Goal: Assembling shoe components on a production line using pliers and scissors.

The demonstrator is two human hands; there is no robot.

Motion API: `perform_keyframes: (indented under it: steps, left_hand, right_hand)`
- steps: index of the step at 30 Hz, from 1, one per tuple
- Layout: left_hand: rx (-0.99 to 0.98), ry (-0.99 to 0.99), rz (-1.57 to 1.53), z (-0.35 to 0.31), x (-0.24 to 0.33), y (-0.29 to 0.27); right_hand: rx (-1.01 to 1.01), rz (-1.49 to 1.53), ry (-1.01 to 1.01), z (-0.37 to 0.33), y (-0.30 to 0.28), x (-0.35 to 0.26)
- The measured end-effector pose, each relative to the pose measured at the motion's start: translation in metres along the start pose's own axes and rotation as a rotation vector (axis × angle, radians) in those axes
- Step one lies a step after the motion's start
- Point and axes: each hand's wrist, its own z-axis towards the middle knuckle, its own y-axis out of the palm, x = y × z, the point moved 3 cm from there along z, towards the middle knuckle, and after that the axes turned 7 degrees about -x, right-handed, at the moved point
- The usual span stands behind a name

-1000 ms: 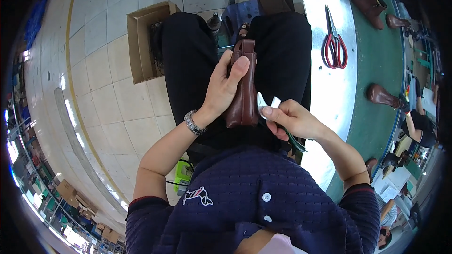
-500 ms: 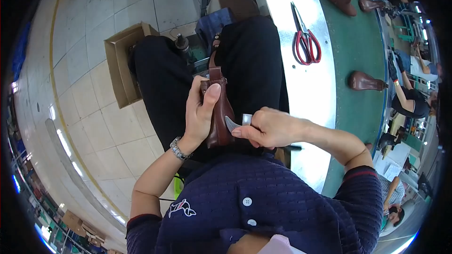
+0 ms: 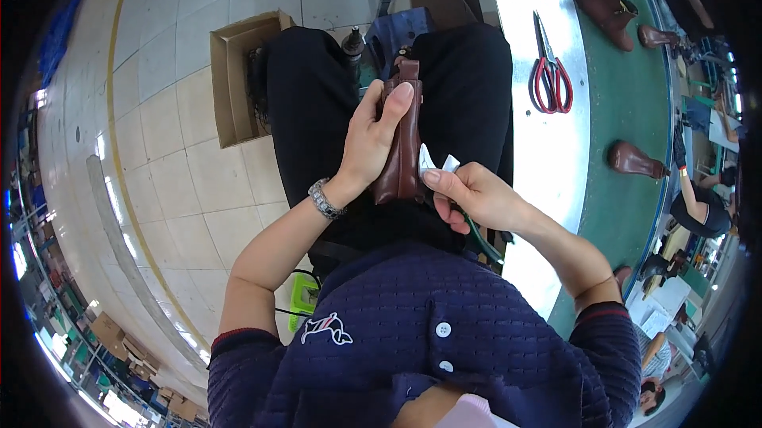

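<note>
Above my lap, my left hand (image 3: 369,138) is closed around a brown leather boot (image 3: 399,166), thumb pressed on its upper part. The boot stands lengthwise, its wide end toward my body. On its right side, my right hand (image 3: 479,198) grips a pair of pincers (image 3: 426,160) with curved, pale metal jaws and dark green handles. The jaws lie at the boot's lower right edge; whether they pinch the leather I cannot tell. My right palm hides the middle of the pincers.
Red-handled scissors (image 3: 552,83) lie on the metal ledge (image 3: 548,166) at right. Beyond it, a green belt (image 3: 605,87) carries a brown ankle boot (image 3: 607,14) and a brown shoe piece (image 3: 635,159). A cardboard box (image 3: 230,83) sits left of my legs. Other people work at far right.
The view has shifted, so the surroundings sit further right and higher. The pincers have turned in my right hand; their jaws now point more upward, and a green handle shows below my hand.
</note>
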Motion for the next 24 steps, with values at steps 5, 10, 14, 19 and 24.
perform_keyframes:
  steps: [5, 10, 14, 19, 24]
  left_hand:
    - [-0.049, 0.036, 0.034, 0.003, -0.002, -0.006]
    - [-0.022, 0.05, 0.008, -0.004, 0.007, 0.004]
    - [0.003, 0.052, 0.106, -0.016, 0.006, 0.009]
    - [-0.013, 0.049, 0.11, -0.025, -0.003, 0.005]
    - [0.046, 0.019, 0.082, -0.016, 0.007, 0.002]
  right_hand:
    - [-0.084, 0.264, -0.172, 0.007, 0.007, 0.014]
    - [-0.158, 0.213, -0.084, 0.003, -0.002, 0.009]
    - [-0.252, -0.011, -0.015, -0.002, -0.012, 0.001]
    - [-0.138, -0.686, -0.041, -0.007, -0.016, -0.015]
    - [-0.174, -0.066, 0.013, 0.0, 0.002, 0.0]
